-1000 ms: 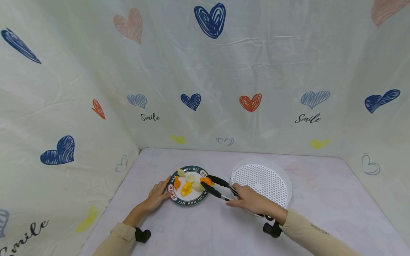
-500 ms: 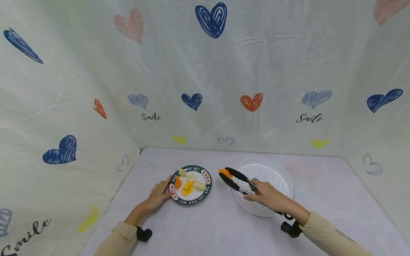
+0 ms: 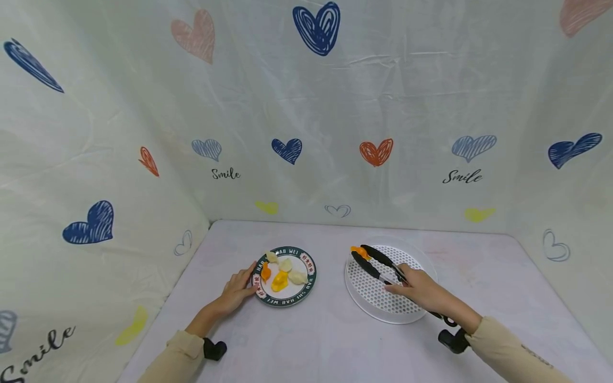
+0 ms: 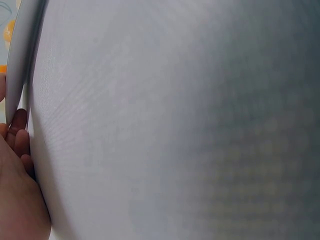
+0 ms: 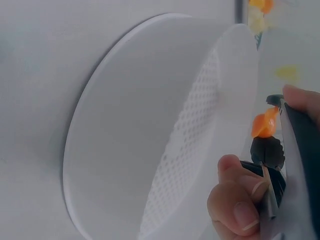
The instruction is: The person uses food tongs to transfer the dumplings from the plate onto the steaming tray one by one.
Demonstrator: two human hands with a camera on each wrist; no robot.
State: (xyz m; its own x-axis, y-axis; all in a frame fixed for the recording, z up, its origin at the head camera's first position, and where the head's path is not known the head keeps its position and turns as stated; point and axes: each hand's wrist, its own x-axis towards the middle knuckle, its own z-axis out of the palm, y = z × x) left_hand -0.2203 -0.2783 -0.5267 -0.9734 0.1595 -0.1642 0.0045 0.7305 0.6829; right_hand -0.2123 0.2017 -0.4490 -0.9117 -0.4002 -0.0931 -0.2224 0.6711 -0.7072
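Observation:
My right hand (image 3: 421,290) grips black-tipped metal tongs (image 3: 380,266) over the left part of a round white sieve-like basket (image 3: 351,295) with a perforated bottom. Pinched between the tong tips is a small orange dumpling-shaped piece (image 3: 359,251), which the right wrist view also shows as an orange lump (image 5: 264,124) above the basket's rim. My left hand (image 3: 234,291) holds the left rim of a green-edged white plate (image 3: 284,304); in the left wrist view its fingers (image 4: 21,142) curl under the rim. On the plate lie pale pieces (image 3: 298,277), a yellow piece (image 3: 280,282) and an orange piece (image 3: 265,272).
Plate and basket stand apart on a pale table (image 3: 325,340), the plate on the left. A curtain (image 3: 421,106) printed with hearts hangs behind the table and along its left side. Black wrist cameras (image 3: 214,349) sit on both forearms.
The tongs have lifted the orange dumpling-shaped piece off the plate's right side and carried it right, over the basket. The left hand has stayed on the plate's rim.

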